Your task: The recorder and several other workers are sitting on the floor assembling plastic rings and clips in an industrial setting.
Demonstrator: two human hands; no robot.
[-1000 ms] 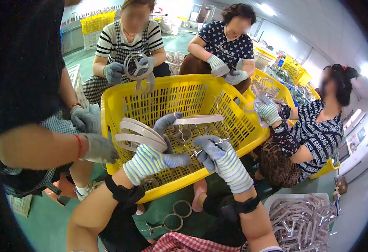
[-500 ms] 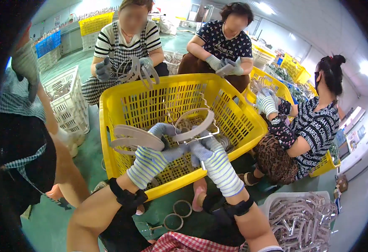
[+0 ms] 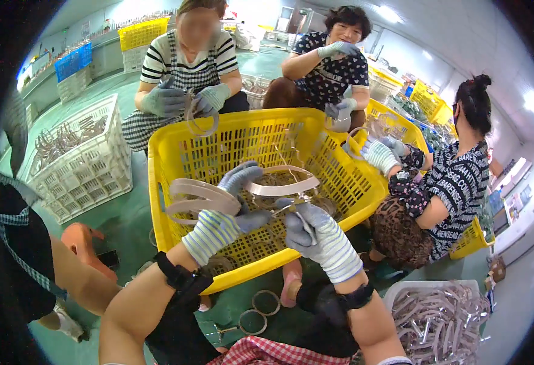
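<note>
Several beige curved bands [image 3: 203, 198] sit fanned out at my left hand [image 3: 227, 210], which grips them on its outer side; its thumb and forefinger point apart toward the middle. My right hand [image 3: 319, 234] is closed on the metal part of a beige curved band with a thin wire hook [image 3: 285, 184], held above the yellow basket [image 3: 249, 277]. Both hands wear striped grey-palmed gloves and are over the near part of the basket. More bands lie inside it, partly hidden by my hands.
Three co-workers sit around the basket, handling similar bands. A grey-white bin of bands [image 3: 437, 322] stands at the lower right, and a white crate stack [image 3: 84, 176] at the left. An orange stool [image 3: 84, 246] and two rings [image 3: 253, 321] are on the green floor.
My left thumb and forefinger have spread, and my hands have moved apart a little. The person at the back has raised a gloved hand to the chin. A person at the left has shifted outward.
</note>
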